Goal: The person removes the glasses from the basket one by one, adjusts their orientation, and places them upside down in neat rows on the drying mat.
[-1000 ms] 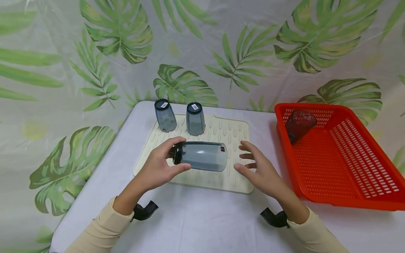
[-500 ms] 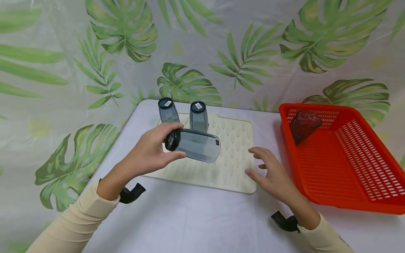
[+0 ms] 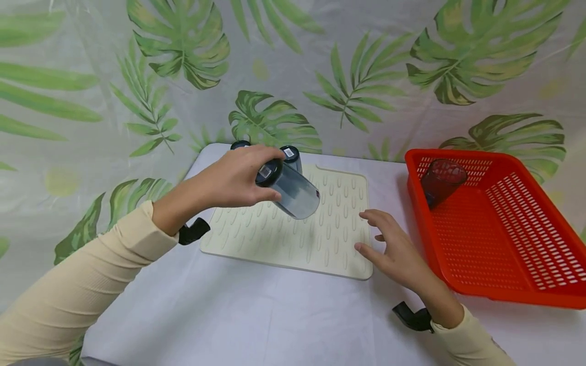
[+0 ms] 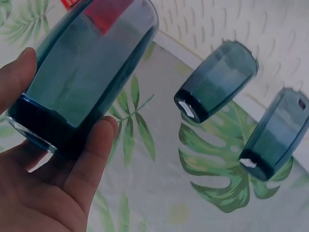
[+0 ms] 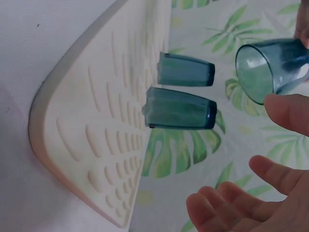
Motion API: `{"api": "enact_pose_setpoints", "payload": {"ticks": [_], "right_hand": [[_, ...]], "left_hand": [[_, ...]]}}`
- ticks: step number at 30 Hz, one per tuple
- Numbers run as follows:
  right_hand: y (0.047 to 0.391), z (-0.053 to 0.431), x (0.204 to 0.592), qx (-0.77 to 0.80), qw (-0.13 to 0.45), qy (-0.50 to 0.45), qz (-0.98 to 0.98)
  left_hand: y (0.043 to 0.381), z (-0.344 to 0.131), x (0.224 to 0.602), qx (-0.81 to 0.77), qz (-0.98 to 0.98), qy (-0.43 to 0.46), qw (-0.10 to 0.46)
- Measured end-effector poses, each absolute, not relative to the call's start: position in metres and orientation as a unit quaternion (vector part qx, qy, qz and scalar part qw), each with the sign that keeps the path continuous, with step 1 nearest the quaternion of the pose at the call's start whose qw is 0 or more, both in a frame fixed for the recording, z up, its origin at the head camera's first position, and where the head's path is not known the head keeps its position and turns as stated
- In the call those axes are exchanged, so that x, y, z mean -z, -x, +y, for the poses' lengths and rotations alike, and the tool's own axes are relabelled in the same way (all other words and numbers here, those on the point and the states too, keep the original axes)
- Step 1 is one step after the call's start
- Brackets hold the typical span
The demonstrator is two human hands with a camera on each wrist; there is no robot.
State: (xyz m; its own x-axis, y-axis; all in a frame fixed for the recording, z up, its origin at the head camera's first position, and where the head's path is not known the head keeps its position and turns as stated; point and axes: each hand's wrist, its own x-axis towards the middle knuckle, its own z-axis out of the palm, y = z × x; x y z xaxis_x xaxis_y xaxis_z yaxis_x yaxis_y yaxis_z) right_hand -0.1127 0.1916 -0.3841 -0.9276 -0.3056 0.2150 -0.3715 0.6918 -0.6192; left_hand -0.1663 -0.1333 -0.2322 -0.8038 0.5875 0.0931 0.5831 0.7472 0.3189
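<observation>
My left hand (image 3: 238, 178) grips a blue-grey drinking glass (image 3: 295, 193) by its dark base, holding it tilted with the mouth down to the right above the cream drying mat (image 3: 284, 244). In the left wrist view thumb and fingers wrap the base of that glass (image 4: 91, 63). Two similar glasses (image 4: 217, 79) (image 4: 277, 135) stand upside down at the mat's back left; in the head view the left hand partly hides them. My right hand (image 3: 400, 254) hovers by the mat's right edge, fingers apart and loosely bent, holding nothing.
A red plastic basket (image 3: 435, 254) stands on the white-covered table (image 3: 256, 315) to the right. One more glass (image 3: 444, 178) leans in its back left corner. A leaf-patterned cloth (image 3: 357, 76) hangs behind the table.
My left hand has moved up and away toward the standing glasses, and the held glass has gone from level to mouth-down. My right hand has drawn slightly rightward.
</observation>
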Motion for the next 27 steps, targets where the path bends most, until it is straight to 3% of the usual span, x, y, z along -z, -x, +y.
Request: {"api": "enact_pose_setpoints", "payload": {"ticks": [12,27], "right_hand": [[0.114,0.192,0.382,-0.352,0.045,-0.182,-0.917],[0.114,0.193,0.382,-0.356,0.024,-0.183,-0.916]], "left_hand": [[0.206,-0.109,0.208,-0.131,0.923,-0.361,0.008],[0.239,-0.077,0.21,-0.135,0.932,-0.335,0.032]]}}
